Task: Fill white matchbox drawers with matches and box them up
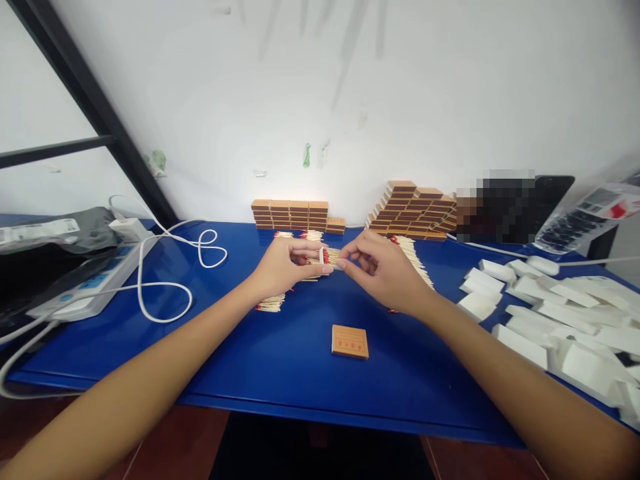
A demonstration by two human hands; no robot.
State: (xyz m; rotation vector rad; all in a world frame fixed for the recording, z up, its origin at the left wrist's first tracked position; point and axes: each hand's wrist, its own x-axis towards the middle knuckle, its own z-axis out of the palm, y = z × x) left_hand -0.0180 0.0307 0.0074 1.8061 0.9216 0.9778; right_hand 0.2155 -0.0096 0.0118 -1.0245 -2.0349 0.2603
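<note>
Above the middle of the table, my left hand grips a small white matchbox tray between thumb and fingers. Matches lie in the tray, red heads toward the left. Thumb and forefinger of my right hand are closed at the tail ends of these matches; the fingers partly hide the tray's right end. Loose match piles lie around both hands: one bundle below my left hand, another row behind my right. Nearer the front edge, a closed orange matchbox lies flat.
Stacked matchboxes and a larger stepped stack stand along the wall. Many white trays are heaped at the right, near a plastic bottle. A power strip and white cables occupy the left of the blue table.
</note>
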